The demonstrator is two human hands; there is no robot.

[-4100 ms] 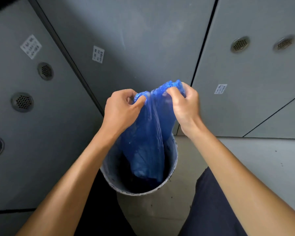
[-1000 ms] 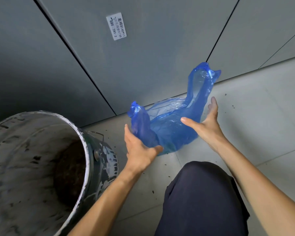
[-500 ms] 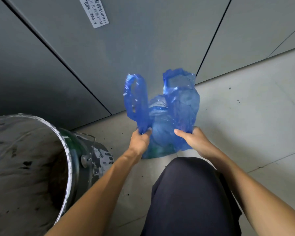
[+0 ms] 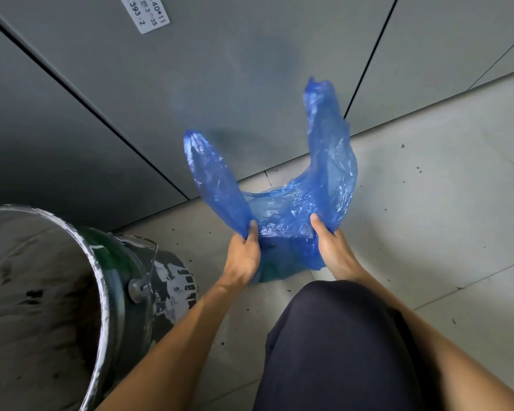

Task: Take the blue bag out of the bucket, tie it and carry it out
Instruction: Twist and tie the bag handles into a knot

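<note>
My two bare forearms with no sleeves showing, my left hand (image 4: 244, 256) and right hand (image 4: 334, 250) without gloves or rings, dark navy trousers (image 4: 339, 345) over my knee

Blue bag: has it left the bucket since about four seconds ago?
Yes. The blue bag was down inside the bucket then; it now sits on the floor to the bucket's right, both hands gripping its handles.

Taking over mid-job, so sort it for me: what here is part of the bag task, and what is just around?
Job: blue bag, out on the floor, untied, one handle each in left hand and right hand; bucket.

Around: grey wall panels; label; tiled floor with dark specks.
</note>
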